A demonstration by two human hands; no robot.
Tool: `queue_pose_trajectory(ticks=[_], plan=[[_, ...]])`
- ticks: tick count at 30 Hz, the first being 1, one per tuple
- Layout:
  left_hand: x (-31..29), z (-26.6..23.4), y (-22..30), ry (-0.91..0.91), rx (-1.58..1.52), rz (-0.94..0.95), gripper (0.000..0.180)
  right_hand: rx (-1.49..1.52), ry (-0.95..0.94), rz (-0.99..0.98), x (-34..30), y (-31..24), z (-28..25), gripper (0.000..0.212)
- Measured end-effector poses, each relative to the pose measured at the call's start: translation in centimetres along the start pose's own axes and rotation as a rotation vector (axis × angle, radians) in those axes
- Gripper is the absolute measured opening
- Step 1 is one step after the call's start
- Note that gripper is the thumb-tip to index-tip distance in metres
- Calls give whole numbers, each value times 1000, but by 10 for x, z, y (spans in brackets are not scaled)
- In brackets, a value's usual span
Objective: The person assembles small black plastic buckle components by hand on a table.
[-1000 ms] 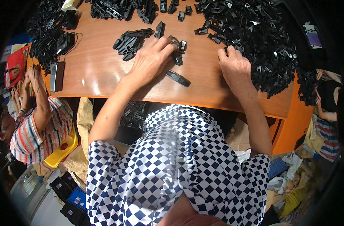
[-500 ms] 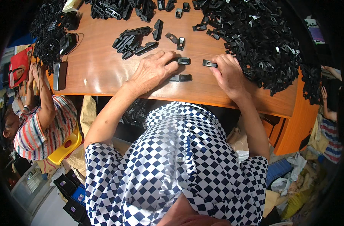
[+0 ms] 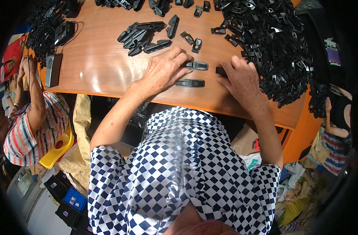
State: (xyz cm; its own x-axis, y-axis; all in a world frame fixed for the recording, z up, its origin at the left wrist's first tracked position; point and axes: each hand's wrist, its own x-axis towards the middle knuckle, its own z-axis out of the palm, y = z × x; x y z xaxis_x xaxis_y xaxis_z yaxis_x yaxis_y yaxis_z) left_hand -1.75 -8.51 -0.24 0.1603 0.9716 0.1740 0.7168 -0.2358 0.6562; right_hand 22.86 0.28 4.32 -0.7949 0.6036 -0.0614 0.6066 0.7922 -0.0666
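Observation:
My left hand rests on the wooden table, thumb and fingers closed on the near end of a long black plastic part. Just below it a second black plastic part lies flat, close to my thumb. My right hand pinches a small black plastic clip between thumb and forefinger, a short gap to the right of the held part. Beyond my hands lie two loose small clips and a stack of long black parts.
A large heap of black clips covers the table's right side. At the left stand a dark box and a corded device. The table's front edge is near my body. One person sits left, another right.
The whole view has shifted slightly. The small clip in my right hand has turned, showing a plainer dark face, and more of it is covered by my fingers. My left hand keeps its grip.

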Motion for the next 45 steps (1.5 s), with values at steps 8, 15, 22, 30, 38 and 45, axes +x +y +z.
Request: queue_pose_trajectory(ticks=[8,15,22,30,38,45], plan=[[-4,5,-6,22,-9,37,22,27,-9,-19,-2,8,0,22],[-3,6,-6,17,-32,28,20,567,89,74,7,-12,5,18],[-2,6,-6,25,-60,15,19,435,-66,-48,11,-6,3,18],[-4,8,-4,83,-38,84,19,446,-15,-38,23,-21,16,18],[-19,-34,-14,362,360,-138,31,340,218,-253,70,10,1,22],[-14,-18,-28,147,552,-84,20,302,82,-273,84,24,24,26]])
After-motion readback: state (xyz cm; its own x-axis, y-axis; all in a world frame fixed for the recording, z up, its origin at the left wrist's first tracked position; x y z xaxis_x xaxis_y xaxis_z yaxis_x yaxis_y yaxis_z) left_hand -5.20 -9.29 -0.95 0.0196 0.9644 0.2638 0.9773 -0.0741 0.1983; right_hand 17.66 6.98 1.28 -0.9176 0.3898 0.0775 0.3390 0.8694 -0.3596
